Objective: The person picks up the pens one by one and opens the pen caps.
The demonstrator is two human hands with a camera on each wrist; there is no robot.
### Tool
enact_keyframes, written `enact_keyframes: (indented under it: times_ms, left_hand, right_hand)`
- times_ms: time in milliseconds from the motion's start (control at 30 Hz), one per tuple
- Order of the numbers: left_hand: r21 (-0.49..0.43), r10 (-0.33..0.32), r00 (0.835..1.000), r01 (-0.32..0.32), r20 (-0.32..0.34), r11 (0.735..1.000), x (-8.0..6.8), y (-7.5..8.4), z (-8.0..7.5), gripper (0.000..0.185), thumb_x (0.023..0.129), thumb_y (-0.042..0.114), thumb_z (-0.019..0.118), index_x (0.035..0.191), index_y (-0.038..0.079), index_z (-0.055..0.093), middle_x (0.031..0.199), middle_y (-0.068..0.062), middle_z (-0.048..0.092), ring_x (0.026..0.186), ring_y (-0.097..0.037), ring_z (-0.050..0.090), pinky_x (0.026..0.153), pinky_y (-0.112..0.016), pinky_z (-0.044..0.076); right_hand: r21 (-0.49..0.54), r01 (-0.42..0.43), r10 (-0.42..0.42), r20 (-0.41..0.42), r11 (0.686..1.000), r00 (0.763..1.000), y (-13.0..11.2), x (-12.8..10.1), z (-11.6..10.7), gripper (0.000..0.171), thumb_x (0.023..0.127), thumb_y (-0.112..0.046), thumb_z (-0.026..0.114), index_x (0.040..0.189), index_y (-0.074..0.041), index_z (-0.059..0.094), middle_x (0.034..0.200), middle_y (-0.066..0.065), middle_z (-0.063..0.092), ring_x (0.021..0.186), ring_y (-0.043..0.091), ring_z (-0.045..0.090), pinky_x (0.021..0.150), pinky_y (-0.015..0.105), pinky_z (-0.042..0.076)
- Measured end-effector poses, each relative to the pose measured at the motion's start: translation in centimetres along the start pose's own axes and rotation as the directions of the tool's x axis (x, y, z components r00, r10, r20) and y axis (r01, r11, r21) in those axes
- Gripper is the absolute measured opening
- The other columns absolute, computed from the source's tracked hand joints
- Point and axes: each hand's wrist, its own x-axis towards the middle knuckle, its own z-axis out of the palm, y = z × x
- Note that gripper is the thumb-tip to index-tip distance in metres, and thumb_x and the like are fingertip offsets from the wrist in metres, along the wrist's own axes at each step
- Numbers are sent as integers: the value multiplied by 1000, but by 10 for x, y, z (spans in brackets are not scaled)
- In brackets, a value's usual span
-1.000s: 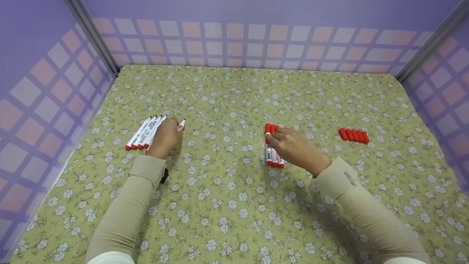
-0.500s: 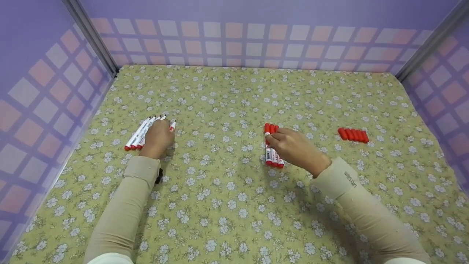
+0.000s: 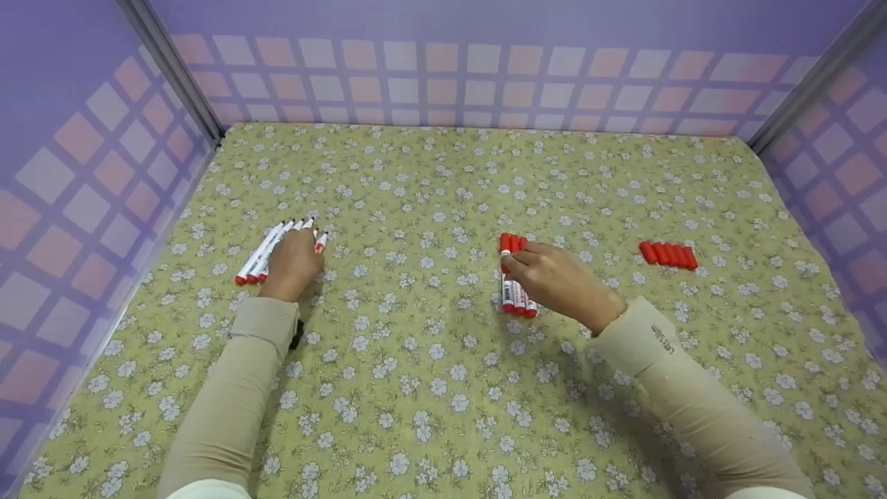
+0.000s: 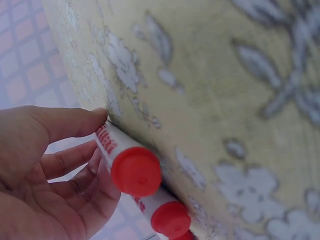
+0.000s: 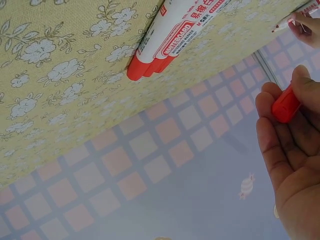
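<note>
Floral cloth covers our counter (image 3: 443,388). Our left hand (image 3: 292,262) pinches an uncapped marker (image 4: 131,169) beside its row (image 3: 260,253); the right hand (image 3: 554,277) seemingly pinches a red cap (image 5: 286,105) over the capped markers (image 3: 516,299). Light, stiff, slick barrels: we grip mid-barrel.

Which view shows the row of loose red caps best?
Head view. The row of loose red caps lies unobstructed on the floral cloth, right of the right hand. Neither wrist view shows that row: the left wrist sees marker ends, and the right wrist sees one cap in that hand's fingers.
</note>
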Motion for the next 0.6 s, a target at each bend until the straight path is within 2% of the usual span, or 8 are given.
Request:
enact_keyframes:
  times_ms: [400,533,600]
  left_hand:
    - [41,-6,1000,7,-18,999,-1,-3,-2,7,86,-1,53,79,0,54,69,-12,48,60,-22,41,51,-34,31]
    - [64,1,999,1,-38,998,-2,-2,-3,8,84,1,54,77,1,53,75,-14,47,63,-24,39,53,-35,31]
    - [74,9,999,-6,-47,997,-2,0,-3,6,85,2,53,81,-1,55,81,-17,49,66,-26,41,54,-37,33]
  right_hand:
    - [-10,3,-3,-12,1000,1000,1,-1,0,14,86,-3,69,99,2,72,86,13,73,74,23,67,73,33,57]
    - [-5,8,-8,-29,1000,1000,2,-2,1,15,85,-4,70,99,2,72,85,13,73,72,23,67,71,32,57]
    - [-2,9,-9,-38,1000,999,3,-2,1,15,85,-5,71,99,2,72,84,13,73,72,22,67,70,31,57]
